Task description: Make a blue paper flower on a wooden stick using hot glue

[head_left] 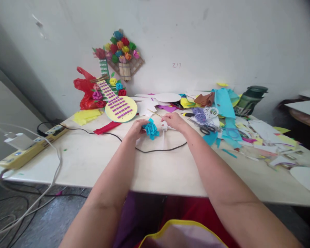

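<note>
My left hand is closed on a bright blue crepe-paper flower above the middle of the table. To its right, my right hand pinches a thin wooden stick, which points up and to the left. A white glue gun shows just below the fingers of my right hand, partly covered; I cannot tell whether the hand touches it. The flower and the stick are apart.
A yellow paper guitar and a red plastic bag stand at the back left. A power strip lies left; a black cord crosses the table. Scissors, paper scraps and a dark green bottle are right.
</note>
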The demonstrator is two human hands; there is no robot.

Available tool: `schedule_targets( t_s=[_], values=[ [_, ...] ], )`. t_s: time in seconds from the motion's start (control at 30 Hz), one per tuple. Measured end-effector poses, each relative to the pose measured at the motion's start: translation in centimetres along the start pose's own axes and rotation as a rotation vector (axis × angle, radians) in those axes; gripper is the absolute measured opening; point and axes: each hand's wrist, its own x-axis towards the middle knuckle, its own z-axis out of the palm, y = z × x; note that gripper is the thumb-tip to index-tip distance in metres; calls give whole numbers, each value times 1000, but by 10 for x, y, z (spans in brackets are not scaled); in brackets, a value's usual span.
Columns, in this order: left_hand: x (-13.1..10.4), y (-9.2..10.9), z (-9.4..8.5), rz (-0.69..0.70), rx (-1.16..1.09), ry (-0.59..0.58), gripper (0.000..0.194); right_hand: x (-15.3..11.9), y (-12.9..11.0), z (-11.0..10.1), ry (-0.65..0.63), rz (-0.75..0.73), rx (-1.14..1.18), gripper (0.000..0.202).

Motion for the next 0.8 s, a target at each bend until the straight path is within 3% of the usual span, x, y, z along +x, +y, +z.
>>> schedule_targets(
  t_s=[0.8],
  values=[
    [-8,6,7,29,78,-32,17,-3,-7,14,-116,15,165,16]
  ],
)
